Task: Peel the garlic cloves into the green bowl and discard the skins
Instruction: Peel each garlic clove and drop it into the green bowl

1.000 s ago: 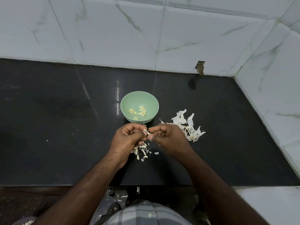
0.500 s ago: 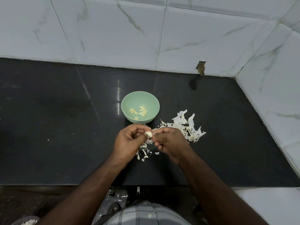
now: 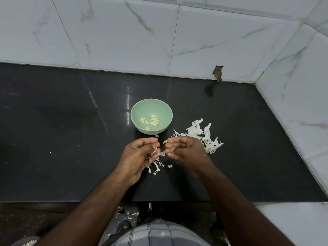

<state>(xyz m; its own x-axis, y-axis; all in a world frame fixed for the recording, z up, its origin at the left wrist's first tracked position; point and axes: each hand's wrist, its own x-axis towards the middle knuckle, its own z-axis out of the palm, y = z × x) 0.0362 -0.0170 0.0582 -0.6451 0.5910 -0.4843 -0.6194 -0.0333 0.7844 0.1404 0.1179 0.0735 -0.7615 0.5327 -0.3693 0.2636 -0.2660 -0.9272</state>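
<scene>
The green bowl (image 3: 135, 110) stands on the black counter just beyond my hands, and several peeled cloves (image 3: 150, 120) lie in it. My left hand (image 3: 138, 155) is curled and holds a pale garlic clove (image 3: 154, 149) at its fingertips. A small gap separates it from my right hand (image 3: 186, 150), which pinches a scrap of garlic skin (image 3: 165, 141) between thumb and forefinger. Small skin scraps (image 3: 157, 166) lie on the counter under and between my hands.
A larger pile of white garlic skins (image 3: 204, 135) lies to the right of the bowl, partly behind my right hand. The marble-tiled walls (image 3: 177, 41) close the counter at the back and right. The counter's front edge (image 3: 71, 201) runs below my forearms.
My hands, joined on the clove before, have drawn a little apart. The clove stays in my left hand and a bit of skin has come away with my right.
</scene>
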